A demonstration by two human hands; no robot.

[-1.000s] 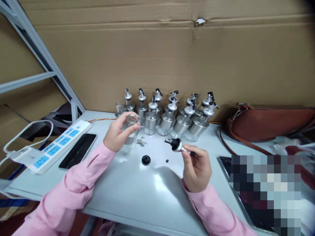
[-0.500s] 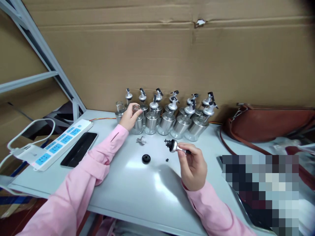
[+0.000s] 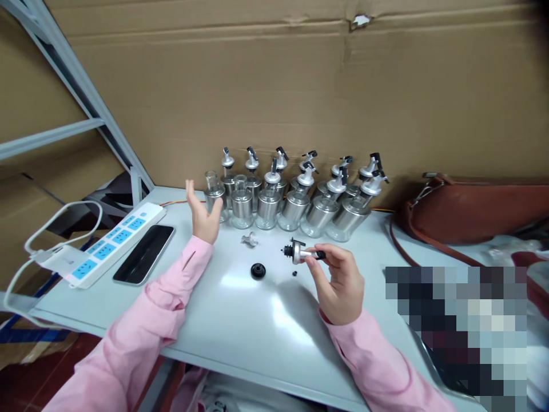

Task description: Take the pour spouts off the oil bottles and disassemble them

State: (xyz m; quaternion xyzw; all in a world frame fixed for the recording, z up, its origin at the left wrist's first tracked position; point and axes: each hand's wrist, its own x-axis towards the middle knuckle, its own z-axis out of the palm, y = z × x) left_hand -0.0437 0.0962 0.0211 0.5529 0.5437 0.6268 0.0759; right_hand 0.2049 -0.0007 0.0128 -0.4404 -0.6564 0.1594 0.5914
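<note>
My right hand (image 3: 343,283) pinches a silver and black pourer spout (image 3: 297,252) by its lever end, its black stopper pointing left above the table. My left hand (image 3: 203,214) is open with fingers apart, beside an uncapped glass bottle (image 3: 214,194) at the left end of the front row; I cannot tell whether it touches. Another bottle without a spout (image 3: 242,206) stands just right of it. On the table lie a loose silver spout part (image 3: 249,240), a round black stopper piece (image 3: 258,270) and a tiny black bit (image 3: 294,273).
Several steel-banded glass bottles (image 3: 295,209) with pourer spouts stand in two rows against the cardboard wall (image 3: 274,86). A power strip (image 3: 115,243) and a phone (image 3: 144,255) lie at left. A brown bag (image 3: 480,212) rests at right, its strap trailing on the table.
My left hand has let go of the second bottle's neck and moved left to the end bottle. The spout in my right hand has turned to lie more level.
</note>
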